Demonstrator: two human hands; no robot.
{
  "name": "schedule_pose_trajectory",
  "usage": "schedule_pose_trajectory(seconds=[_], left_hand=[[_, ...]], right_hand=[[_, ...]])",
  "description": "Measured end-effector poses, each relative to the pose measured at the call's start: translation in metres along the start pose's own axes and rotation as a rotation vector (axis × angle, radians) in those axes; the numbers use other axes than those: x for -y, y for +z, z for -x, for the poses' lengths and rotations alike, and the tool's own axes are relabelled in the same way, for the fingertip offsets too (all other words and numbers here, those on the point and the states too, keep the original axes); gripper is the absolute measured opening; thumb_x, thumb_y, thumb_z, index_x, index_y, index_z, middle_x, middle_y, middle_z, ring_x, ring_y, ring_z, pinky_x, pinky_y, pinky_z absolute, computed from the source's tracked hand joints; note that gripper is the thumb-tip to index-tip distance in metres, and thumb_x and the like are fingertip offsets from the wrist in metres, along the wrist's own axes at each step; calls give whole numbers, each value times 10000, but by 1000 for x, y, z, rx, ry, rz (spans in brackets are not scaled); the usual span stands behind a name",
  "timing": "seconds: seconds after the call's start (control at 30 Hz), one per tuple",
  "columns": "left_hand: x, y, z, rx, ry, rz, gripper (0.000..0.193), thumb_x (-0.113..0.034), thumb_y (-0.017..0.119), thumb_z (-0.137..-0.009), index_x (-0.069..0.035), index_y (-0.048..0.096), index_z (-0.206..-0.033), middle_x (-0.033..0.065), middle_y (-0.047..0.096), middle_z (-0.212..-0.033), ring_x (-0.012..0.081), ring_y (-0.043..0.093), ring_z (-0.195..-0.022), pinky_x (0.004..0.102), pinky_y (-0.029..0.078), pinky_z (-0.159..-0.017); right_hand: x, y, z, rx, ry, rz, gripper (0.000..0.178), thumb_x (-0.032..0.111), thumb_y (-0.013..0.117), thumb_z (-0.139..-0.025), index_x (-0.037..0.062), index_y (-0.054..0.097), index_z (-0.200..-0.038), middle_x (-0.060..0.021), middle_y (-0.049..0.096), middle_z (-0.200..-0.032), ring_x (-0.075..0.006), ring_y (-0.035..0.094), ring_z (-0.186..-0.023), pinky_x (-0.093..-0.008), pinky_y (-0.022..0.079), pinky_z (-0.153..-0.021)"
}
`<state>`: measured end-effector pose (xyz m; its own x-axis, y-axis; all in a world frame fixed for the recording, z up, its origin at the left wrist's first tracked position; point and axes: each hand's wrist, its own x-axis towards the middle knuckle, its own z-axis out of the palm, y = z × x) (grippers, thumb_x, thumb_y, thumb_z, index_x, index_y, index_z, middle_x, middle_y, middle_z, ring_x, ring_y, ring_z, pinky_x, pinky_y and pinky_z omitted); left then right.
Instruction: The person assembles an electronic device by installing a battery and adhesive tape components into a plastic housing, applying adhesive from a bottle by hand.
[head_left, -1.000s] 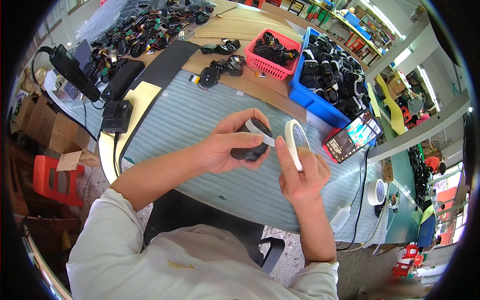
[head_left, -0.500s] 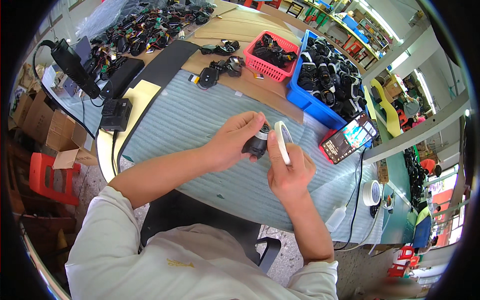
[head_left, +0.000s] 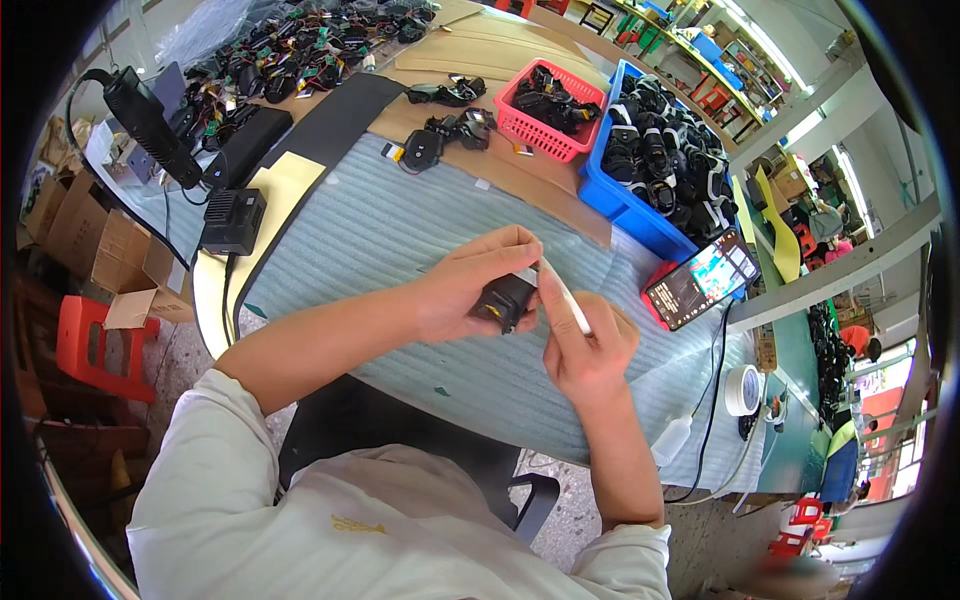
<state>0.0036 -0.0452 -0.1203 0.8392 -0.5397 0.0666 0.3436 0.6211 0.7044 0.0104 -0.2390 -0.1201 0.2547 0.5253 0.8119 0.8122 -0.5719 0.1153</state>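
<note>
Over the foam-covered table (head_left: pixel 370 250), my left hand (head_left: pixel 462 288) is closed around a small black plastic device (head_left: pixel 505 298), with a yellowish spot on the side facing me. My right hand (head_left: pixel 592 352) pinches a roll of white tape (head_left: pixel 566 300), now turned nearly edge-on. The fingertips of both hands meet at the device's upper right edge. A pale strip, apparently tape, shows on top of the device. My fingers hide whether it is still joined to the roll.
Beyond my hands, a pink basket (head_left: pixel 535 132) and a blue crate (head_left: pixel 630 215) hold black parts. A phone (head_left: pixel 702 280) leans on a red stand at right, near a white bottle (head_left: pixel 671 440) and white tape rolls (head_left: pixel 742 390). Loose black assemblies (head_left: pixel 424 148) lie farther back.
The device has tilted in my left hand, so its round end no longer shows. The tape roll has turned from an open ring to nearly edge-on, and my fingertips have come together.
</note>
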Motion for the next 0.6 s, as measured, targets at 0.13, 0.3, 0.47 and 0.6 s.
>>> schedule_pose_trajectory(seconds=[0.13, 0.3, 0.47, 0.6], left_hand=[[-5, 1, 6, 80, 13, -85, 318, -205, 661, -916, -116, 410, -1091, 29, 565, -829, 102, 563, -694, 215, 345, -451], [-6, -1, 5, 54, 0, -128, 402, -67, 701, -857, -107, 417, -1139, 4, 565, -898, 86, 547, -762, 219, 411, -579], [3, -11, -5, -92, 230, -250, 329, -54, 646, -916, -60, 518, -1220, -2, 586, -1019, 46, 565, -791, 198, 432, -662], [3, -2, -5, -138, 255, -383, 262, -156, 662, -934, -41, 588, -1157, -10, 611, -905, 41, 532, -779, 230, 456, -689]], right_hand=[[-1, 1, 1, 2, -10, -29, 507, 97, 658, -628, 179, 739, -1122, 9, 422, -693, -137, 455, -474, -286, 382, -430], [-1, -4, -3, 32, -1, -8, 516, 104, 662, -620, 174, 740, -1125, 2, 392, -672, -141, 448, -478, -282, 378, -432], [-4, -4, -1, 71, 8, 39, 531, 107, 654, -620, 170, 733, -1142, 0, 374, -665, -138, 430, -471, -284, 365, -426], [-2, -6, -5, 108, -1, 169, 556, 104, 635, -618, 176, 725, -1162, 3, 347, -650, -134, 404, -463, -287, 347, -424]])
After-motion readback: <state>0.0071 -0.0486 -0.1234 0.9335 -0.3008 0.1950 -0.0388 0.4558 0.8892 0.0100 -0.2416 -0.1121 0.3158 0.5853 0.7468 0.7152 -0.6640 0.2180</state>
